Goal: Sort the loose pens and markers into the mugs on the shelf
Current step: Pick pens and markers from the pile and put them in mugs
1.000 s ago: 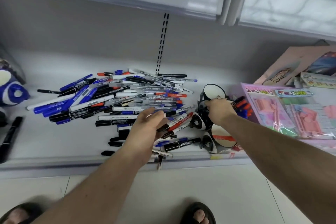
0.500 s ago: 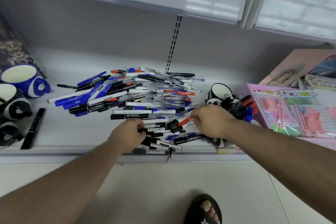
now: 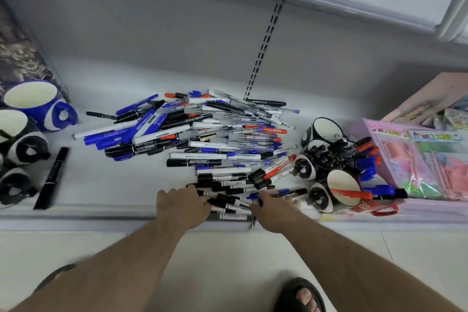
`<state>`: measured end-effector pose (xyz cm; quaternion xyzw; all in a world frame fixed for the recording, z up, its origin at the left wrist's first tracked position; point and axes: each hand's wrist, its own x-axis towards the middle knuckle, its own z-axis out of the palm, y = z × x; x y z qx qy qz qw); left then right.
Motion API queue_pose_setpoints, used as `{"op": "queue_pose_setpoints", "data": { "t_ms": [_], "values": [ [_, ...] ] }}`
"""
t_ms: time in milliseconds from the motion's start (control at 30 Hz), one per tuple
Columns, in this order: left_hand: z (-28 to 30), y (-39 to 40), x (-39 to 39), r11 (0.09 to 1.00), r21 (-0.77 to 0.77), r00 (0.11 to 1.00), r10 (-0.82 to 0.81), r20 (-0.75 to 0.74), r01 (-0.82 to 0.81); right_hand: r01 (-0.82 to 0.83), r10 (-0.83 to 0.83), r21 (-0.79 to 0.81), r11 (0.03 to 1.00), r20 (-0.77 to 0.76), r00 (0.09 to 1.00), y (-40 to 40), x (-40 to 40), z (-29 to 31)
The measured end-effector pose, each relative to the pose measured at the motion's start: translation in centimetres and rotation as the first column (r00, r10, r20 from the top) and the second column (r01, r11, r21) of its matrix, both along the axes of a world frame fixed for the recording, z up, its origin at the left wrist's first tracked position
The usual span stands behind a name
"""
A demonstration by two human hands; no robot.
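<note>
At the shelf's front lip, the left hand (image 3: pixel 181 204) rests spread on black markers (image 3: pixel 222 191); the right hand (image 3: pixel 272 206) pinches one. Gather same-coloured ones, then lift to the mugs (image 3: pixel 343 186) right of the pile (image 3: pixel 202 134).

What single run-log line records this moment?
stage: gathering | left hand: on black markers at shelf front | right hand: pinching a pen | mugs: partly filled

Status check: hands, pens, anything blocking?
Left hand and right hand both on black markers at shelf front. Pen pile mostly unsorted. Mugs at right partly filled. Nothing blocking.
</note>
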<state>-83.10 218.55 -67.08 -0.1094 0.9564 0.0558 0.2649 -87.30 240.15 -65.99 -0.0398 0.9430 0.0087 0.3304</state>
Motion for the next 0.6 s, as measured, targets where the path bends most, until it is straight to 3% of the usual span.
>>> {"op": "queue_pose_setpoints", "data": {
  "t_ms": [233,433,600],
  "values": [
    [-0.4,1.0,-0.1,0.995,0.085,0.998,0.05,-0.039,-0.046,-0.027,0.028,-0.042,0.999,0.034,0.999,-3.5,0.9,-1.2],
    [-1.1,0.6,-0.2,0.961,0.191,0.977,0.212,-0.038,-0.201,0.242,-0.228,-0.142,0.96,0.108,0.968,-3.9,-0.1,-1.5],
    [-1.2,0.6,-0.9,0.828,0.438,0.894,0.435,-0.106,-0.351,0.441,-0.424,-0.398,0.804,0.136,0.895,-4.1,-1.0,-1.4]
  ]
}}
